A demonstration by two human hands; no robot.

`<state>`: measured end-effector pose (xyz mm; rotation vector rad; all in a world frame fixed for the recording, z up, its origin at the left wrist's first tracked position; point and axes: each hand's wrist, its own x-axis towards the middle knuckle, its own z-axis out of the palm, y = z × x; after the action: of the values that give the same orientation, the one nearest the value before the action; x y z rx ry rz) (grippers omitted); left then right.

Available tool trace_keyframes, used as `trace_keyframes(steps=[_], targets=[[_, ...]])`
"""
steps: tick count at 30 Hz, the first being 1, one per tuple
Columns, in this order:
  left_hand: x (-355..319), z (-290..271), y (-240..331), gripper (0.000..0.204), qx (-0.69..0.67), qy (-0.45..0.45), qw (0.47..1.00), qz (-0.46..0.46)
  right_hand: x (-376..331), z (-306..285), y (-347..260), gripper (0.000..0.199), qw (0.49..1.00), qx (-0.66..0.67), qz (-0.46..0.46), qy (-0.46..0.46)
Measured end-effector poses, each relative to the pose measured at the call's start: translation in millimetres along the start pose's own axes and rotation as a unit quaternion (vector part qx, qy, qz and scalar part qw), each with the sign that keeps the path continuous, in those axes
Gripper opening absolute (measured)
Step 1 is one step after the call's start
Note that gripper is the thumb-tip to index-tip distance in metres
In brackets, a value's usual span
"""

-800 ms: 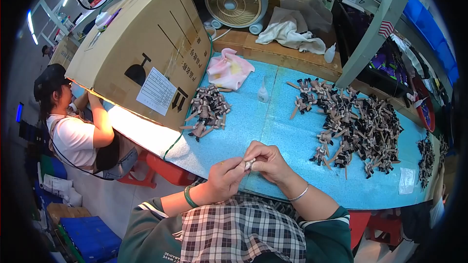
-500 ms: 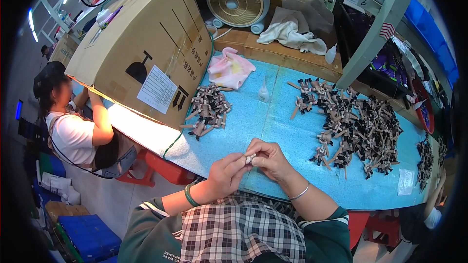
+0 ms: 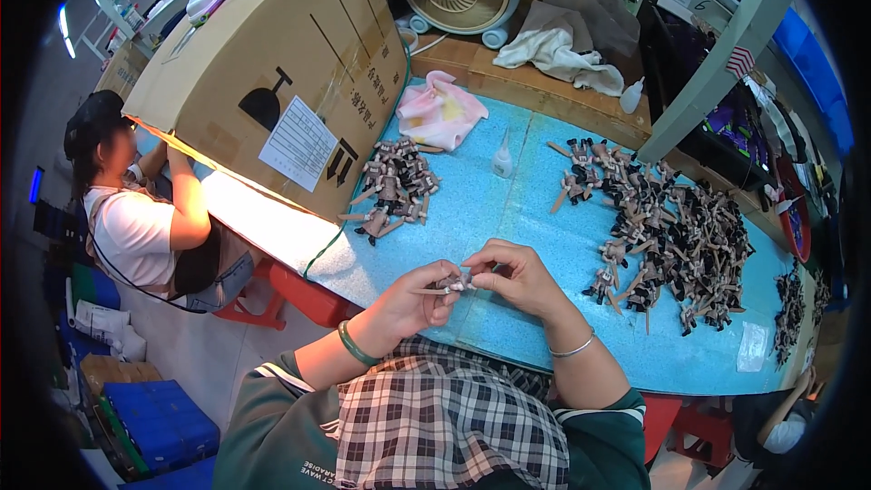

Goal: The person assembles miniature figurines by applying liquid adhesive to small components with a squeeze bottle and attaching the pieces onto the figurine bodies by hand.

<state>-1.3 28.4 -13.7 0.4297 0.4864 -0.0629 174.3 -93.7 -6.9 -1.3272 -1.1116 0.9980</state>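
"Cap-wearing co-worker point(image 3: 141, 227) at the far left is sitting with both arms raised, right? What is standing next?"

"A big cardboard box point(image 3: 263, 73) is standing there, with a red stool point(image 3: 308, 293) showing below it. Just right of the box, a small heap of figures point(image 3: 399, 180) is lying on the blue counter point(image 3: 544, 259), and a pink cloth point(image 3: 442, 111) is resting behind that heap."

"And the left hand point(image 3: 417, 298)?"

"It is grasping a small figure point(image 3: 455, 286) between thumb and fingers, with a thin tan piece sticking out to the left. The figure is hanging over the counter's near edge, between both hands. A green bangle point(image 3: 356, 345) is circling that wrist."

"What is the right hand point(image 3: 519, 279) doing?"

"Its thumb and forefinger are pinching the figure's right end. Beyond the hands, a white squeeze bottle point(image 3: 502, 161) is standing upright on the counter."

"Farther right?"

"A much larger heap of figures point(image 3: 676, 236) is spreading across the counter, black and tan parts tangling together. A clear packet point(image 3: 751, 347) is lying near its lower right side, and a darker heap point(image 3: 789, 308) is sitting beyond, toward the right end."
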Motion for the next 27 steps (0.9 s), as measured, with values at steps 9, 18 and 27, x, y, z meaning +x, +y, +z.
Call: trace_keyframes(steps=[9,18,27], targets=[[2.5,3.5,-11.3,0.023,0.053,0.078,0.994,-0.054,-1.2,1.6,-3.6,0.013,0.994,-0.069,-0.033,-0.081],[-0.2,-0.6,-23.3,0.024,0.095,0.070,0.993,-0.022,-0.6,9.0,-0.1,0.014,0.977,-0.165,-0.106,-0.084],[0.7,-3.0,-26.0,0.019,0.094,0.047,0.995,-0.003,0.2,11.7,3.9,0.014,0.973,-0.173,-0.130,-0.085]])
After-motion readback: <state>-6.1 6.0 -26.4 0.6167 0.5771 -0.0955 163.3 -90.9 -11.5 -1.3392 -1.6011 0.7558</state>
